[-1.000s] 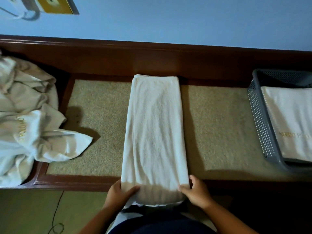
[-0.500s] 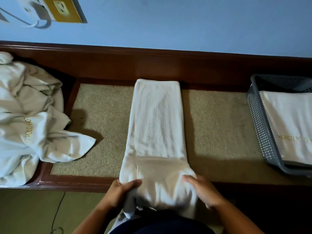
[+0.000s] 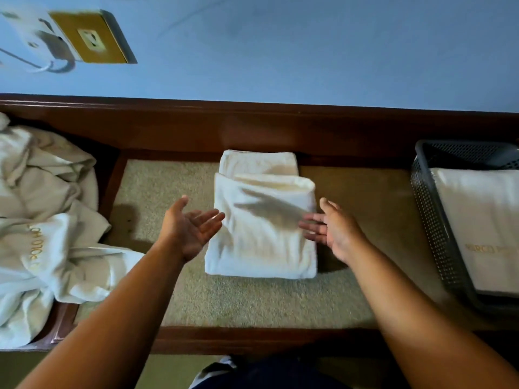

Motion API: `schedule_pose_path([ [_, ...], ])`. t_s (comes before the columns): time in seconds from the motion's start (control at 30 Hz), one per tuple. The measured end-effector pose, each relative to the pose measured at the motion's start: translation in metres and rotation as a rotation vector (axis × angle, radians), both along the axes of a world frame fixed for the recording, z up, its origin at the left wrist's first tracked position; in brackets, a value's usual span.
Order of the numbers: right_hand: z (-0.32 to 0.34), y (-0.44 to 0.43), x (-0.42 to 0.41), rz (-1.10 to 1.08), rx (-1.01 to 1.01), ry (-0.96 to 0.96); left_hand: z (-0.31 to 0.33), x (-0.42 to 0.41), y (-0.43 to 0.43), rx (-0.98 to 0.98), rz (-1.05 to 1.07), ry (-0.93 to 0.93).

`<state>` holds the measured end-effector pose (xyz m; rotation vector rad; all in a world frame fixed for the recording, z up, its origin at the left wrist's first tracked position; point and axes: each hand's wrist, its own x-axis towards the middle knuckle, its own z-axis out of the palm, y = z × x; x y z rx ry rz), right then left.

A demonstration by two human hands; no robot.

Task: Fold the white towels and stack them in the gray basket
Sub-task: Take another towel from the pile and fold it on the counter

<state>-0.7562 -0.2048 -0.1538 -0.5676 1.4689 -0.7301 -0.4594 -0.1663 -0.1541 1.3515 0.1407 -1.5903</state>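
A white towel (image 3: 262,223) lies folded over on the tan mat (image 3: 252,301), its near half doubled up onto the far half. My left hand (image 3: 191,228) hovers at its left edge, palm up, fingers straight, holding nothing. My right hand (image 3: 331,228) is at the towel's right edge, fingers spread and empty. The gray basket (image 3: 432,226) stands at the right with a folded white towel (image 3: 486,228) inside.
A heap of unfolded white towels (image 3: 42,234) with gold lettering lies at the left. A dark wooden frame (image 3: 252,130) borders the mat, against a blue wall. A brass socket plate (image 3: 90,37) with a plug is on the wall, upper left.
Both hands gripped the towel's near end, carried it forward over the far half, then let go. The long strip is now a short folded stack.
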Motion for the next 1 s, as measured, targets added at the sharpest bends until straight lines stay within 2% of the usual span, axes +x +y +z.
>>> schedule_pose_path([
  [0.1,-0.023,-0.011,0.003,0.107,-0.047,0.254,-0.029,0.005,-0.006,0.092,-0.158,-0.335],
  [0.2,-0.053,-0.013,-0.001,0.263,-0.043,0.494,-0.052,0.002,0.003,0.134,-0.349,-0.559],
  [0.33,-0.08,-0.045,0.0,0.325,-0.046,0.583,-0.077,0.004,-0.018,0.105,-0.555,-0.963],
  [0.4,-0.085,-0.07,0.004,0.278,-0.002,0.508,-0.084,0.002,-0.045,0.064,-0.591,-0.963],
  [0.47,-0.094,-0.099,0.011,0.201,0.05,0.456,-0.094,-0.003,-0.078,0.065,-0.611,-0.857],
  [0.53,-0.102,-0.125,0.018,0.167,0.038,0.504,-0.102,-0.008,-0.109,0.113,-0.641,-0.823],
  [0.63,-0.107,-0.153,0.029,0.266,0.036,0.608,-0.112,-0.01,-0.149,0.188,-0.703,-0.872],
  [0.73,-0.11,-0.166,0.023,0.457,0.09,0.839,-0.124,-0.003,-0.169,0.186,-0.73,-1.005],
  [0.8,-0.111,-0.165,0.014,0.505,0.108,0.754,-0.128,0.002,-0.168,0.173,-0.752,-1.002],
  [0.87,-0.107,-0.162,0.006,0.535,0.023,0.658,-0.123,0.004,-0.16,0.146,-0.785,-1.017],
  [1.0,-0.106,-0.151,-0.009,0.658,-0.081,0.703,-0.111,0.01,-0.14,0.119,-0.916,-1.13],
])
